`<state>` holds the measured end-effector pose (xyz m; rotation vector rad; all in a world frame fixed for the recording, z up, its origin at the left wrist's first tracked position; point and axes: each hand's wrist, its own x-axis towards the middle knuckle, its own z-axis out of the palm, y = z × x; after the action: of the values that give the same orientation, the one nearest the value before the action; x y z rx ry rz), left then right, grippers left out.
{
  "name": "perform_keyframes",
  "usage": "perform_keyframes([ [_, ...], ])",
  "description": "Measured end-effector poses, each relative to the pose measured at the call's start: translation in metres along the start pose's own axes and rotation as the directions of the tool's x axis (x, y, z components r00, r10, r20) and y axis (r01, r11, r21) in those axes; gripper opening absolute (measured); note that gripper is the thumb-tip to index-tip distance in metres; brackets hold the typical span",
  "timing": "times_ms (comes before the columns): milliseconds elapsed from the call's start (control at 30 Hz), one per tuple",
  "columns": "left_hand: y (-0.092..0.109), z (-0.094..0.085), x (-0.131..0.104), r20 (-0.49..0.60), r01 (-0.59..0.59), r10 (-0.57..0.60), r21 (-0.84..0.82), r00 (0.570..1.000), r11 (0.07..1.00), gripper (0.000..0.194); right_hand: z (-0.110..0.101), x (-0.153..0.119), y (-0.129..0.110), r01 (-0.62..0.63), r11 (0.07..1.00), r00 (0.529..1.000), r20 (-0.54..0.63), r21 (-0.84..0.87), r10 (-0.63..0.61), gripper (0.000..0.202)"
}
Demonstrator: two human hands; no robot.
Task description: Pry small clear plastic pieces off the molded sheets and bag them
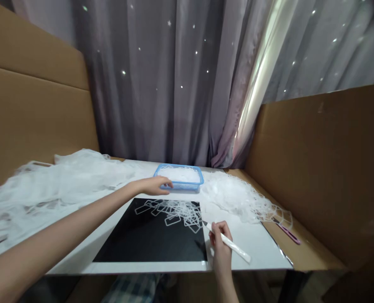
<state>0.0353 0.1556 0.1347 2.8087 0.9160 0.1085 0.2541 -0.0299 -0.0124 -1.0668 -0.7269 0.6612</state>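
Note:
My right hand (221, 237) is closed around a white pen-like tool (236, 248), whose dark tip points at the right edge of a black mat (149, 242). White rectangular frames (174, 210) lie in an overlapping heap on the upper part of the mat. Above the mat's far edge, my left hand (156, 185) has its fingers apart and holds nothing visible. Its fingertips are by the near left side of a blue basket (201, 179), which contains white pieces (179, 173).
A large pile of white material (70, 181) spreads across the left side, and another pile (234, 195) lies at the right. Beyond it is a pink-handled tool (288, 234) on cardboard. Cardboard walls (325, 168) stand on both sides, with a grey curtain (155, 84) behind.

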Motion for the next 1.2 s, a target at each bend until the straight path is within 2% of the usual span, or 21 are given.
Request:
perform_keyframes([
  [100, -0.034, 0.041, -0.05, -0.091, 0.146, -0.149, -0.04, 0.985, 0.988, 0.055, -0.001, -0.002, 0.0, -0.023, 0.999, 0.999, -0.038, 0.03, 0.024, 0.043],
  [167, -0.05, 0.069, -0.075, -0.104, 0.255, -0.267, -0.117, 0.958, 0.96, 0.063, -0.003, 0.001, -0.001, -0.065, 0.998, 0.998, 0.003, 0.0, 0.065, 0.042],
  [233, -0.059, 0.095, -0.093, -0.098, 0.289, -0.304, -0.14, 0.948, 0.947, 0.066, -0.003, 0.012, -0.004, -0.066, 0.994, 0.995, 0.066, -0.086, 0.072, 0.042],
  [300, -0.061, 0.113, -0.101, -0.136, 0.258, -0.286, -0.189, 0.949, 0.947, 0.063, 0.001, 0.031, -0.01, 0.022, 0.979, 0.989, 0.151, -0.202, 0.009, 0.045],
  [367, -0.056, 0.122, -0.102, -0.211, 0.223, -0.27, -0.22, 0.939, 0.95, 0.056, 0.011, 0.056, -0.016, 0.169, 0.937, 0.955, 0.287, -0.306, -0.079, 0.048],
  [433, -0.049, 0.123, -0.099, -0.284, 0.184, -0.251, -0.243, 0.925, 0.952, 0.048, 0.026, 0.082, -0.018, 0.297, 0.888, 0.891, 0.436, -0.352, -0.126, 0.052],
  [467, -0.046, 0.121, -0.096, -0.309, 0.16, -0.239, -0.26, 0.921, 0.952, 0.044, 0.034, 0.094, -0.017, 0.325, 0.878, 0.872, 0.471, -0.351, -0.134, 0.053],
  [600, -0.038, 0.114, -0.087, -0.334, 0.094, -0.21, -0.332, 0.919, 0.939, 0.033, 0.056, 0.122, -0.001, 0.377, 0.864, 0.845, 0.505, -0.334, -0.174, 0.053],
  [733, -0.035, 0.108, -0.08, -0.305, 0.08, -0.209, -0.386, 0.929, 0.919, 0.032, 0.055, 0.121, 0.015, 0.419, 0.847, 0.798, 0.578, -0.327, -0.172, 0.045],
  [800, -0.031, 0.101, -0.073, -0.3, 0.061, -0.211, -0.44, 0.93, 0.896, 0.033, 0.05, 0.12, 0.018, 0.438, 0.838, 0.759, 0.633, -0.326, -0.151, 0.038],
  [867, -0.025, 0.091, -0.065, -0.316, 0.031, -0.22, -0.509, 0.923, 0.86, 0.034, 0.046, 0.122, 0.02, 0.455, 0.824, 0.739, 0.659, -0.337, -0.139, 0.035],
  [967, -0.019, 0.08, -0.052, -0.337, -0.027, -0.232, -0.615, 0.912, 0.788, 0.037, 0.041, 0.129, 0.024, 0.479, 0.793, 0.75, 0.644, -0.376, -0.148, 0.033],
  [1033, -0.021, 0.08, -0.044, -0.308, -0.049, -0.221, -0.676, 0.925, 0.735, 0.041, 0.039, 0.135, 0.03, 0.496, 0.767, 0.767, 0.619, -0.407, -0.168, 0.034],
  [1200, -0.04, 0.109, -0.035, -0.19, -0.031, -0.174, -0.757, 0.966, 0.653, 0.05, 0.034, 0.144, 0.044, 0.533, 0.699, 0.796, 0.561, -0.477, -0.225, 0.037],
])
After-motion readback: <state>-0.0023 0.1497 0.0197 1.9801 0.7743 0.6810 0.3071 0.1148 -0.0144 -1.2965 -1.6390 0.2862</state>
